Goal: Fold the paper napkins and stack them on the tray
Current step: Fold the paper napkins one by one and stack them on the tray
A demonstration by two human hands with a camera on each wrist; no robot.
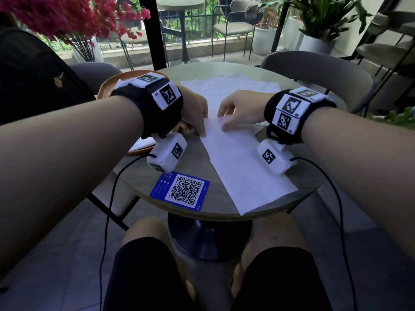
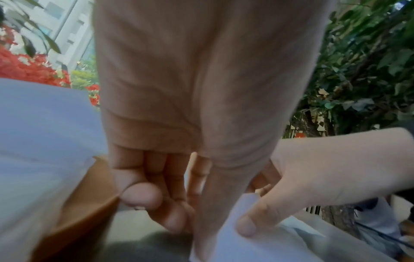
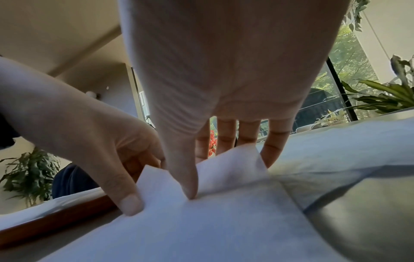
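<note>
- Napkin (image 1: 242,167) in play is a long white strip lying slantwise on the round counter (image 1: 193,158), near end almost at the front edge, far end up between both hands.
- Left hand (image 1: 195,113) has thumb and fingertips pinching the far-left corner of the strip; from the right wrist view the thumb sits right on the paper edge.
- Right hand (image 1: 240,108) has its thumb pressed down on top of the far end with the fingers behind a lifted flap, so it's holding that end too, not spread wide.
- More unfolded napkins (image 1: 231,86) lie farther back, partly under the strip.
- Tray (image 1: 107,84), the orange one, is off to the left behind the left wrist, with a white sheet on it as far as I can tell.
- My guess: they're about to bring the far end toward themselves to halve the strip.
- To do it clean, I'd lift both corners evenly, match them to the near corners, then run a finger along the crease. Thin paper, so pull gently or it'll skew or tear.
- Blue QR card (image 1: 180,190) sits just beside the strip; keep clear of it.
</note>
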